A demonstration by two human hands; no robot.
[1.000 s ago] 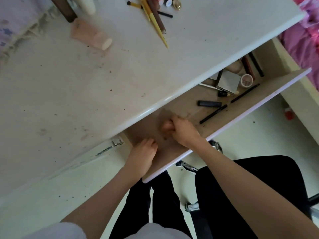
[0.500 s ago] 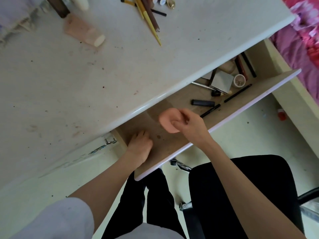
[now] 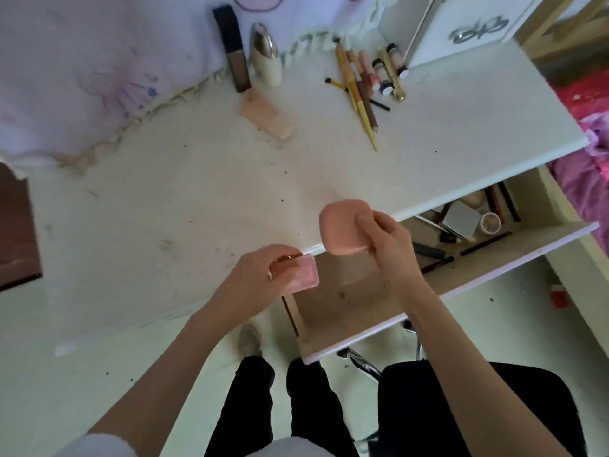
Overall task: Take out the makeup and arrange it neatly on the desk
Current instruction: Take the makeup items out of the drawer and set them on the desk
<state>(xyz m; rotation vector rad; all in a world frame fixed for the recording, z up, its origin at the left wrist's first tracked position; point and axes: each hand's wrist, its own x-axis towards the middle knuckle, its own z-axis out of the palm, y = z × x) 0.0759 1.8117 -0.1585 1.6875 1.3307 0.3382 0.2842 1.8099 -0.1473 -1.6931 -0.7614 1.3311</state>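
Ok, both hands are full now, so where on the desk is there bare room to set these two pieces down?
The wide stained middle of the desk is bare, bordered by the peach tube, the pencil cluster and the front edge. The right hand holds the peach compact over it; the left hand grips a pink case. The far edge is crowded.

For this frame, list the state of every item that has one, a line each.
Wooden desk drawer: pulled open, makeup still inside.
Round peach compact case: closed, held in the air by the right hand.
Small pink rectangular case: gripped by the left hand, above the desk edge.
Peach squeeze tube: lying flat on the white desk.
Dark brown tall tube: standing upright.
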